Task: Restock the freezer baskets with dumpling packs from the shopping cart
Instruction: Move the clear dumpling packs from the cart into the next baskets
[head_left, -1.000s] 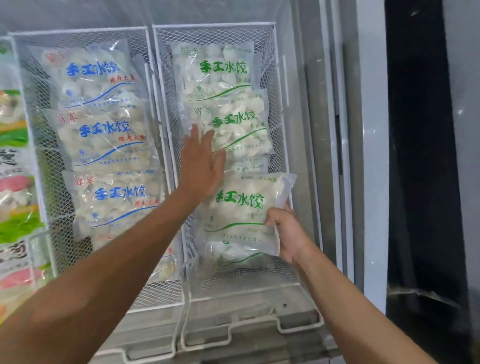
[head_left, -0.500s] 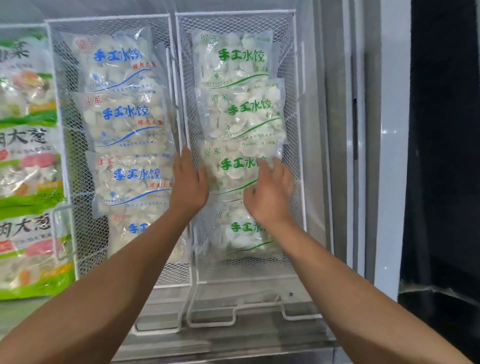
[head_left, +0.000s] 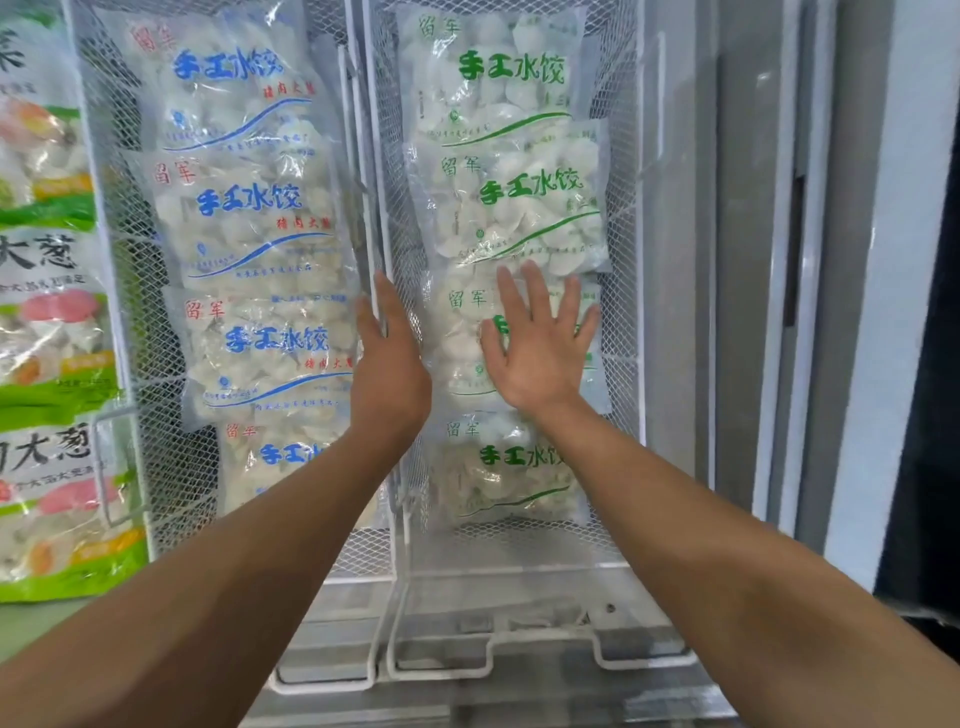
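Note:
Two white wire-mesh freezer baskets stand side by side. The right basket (head_left: 626, 218) holds several clear dumpling packs with green lettering, overlapping in a column. My right hand (head_left: 535, 348) lies flat with spread fingers on the third green-lettered pack (head_left: 457, 338), covering most of its label. My left hand (head_left: 387, 358) is straight-fingered along the wire divider between the baskets, at that pack's left edge. The left basket (head_left: 98, 208) holds several packs with blue lettering (head_left: 249, 218). The shopping cart is not in view.
Colourful green-edged dumpling bags (head_left: 47, 364) fill the section at the far left. Right of the baskets run the freezer's grey frame and sliding rails (head_left: 753, 260), with a dark gap beyond. White wire basket handles (head_left: 488, 660) stick out below.
One second ago my right hand held a green-lettered pack by its corner over the basket. That pack now lies in the column, and both hands rest flat at it.

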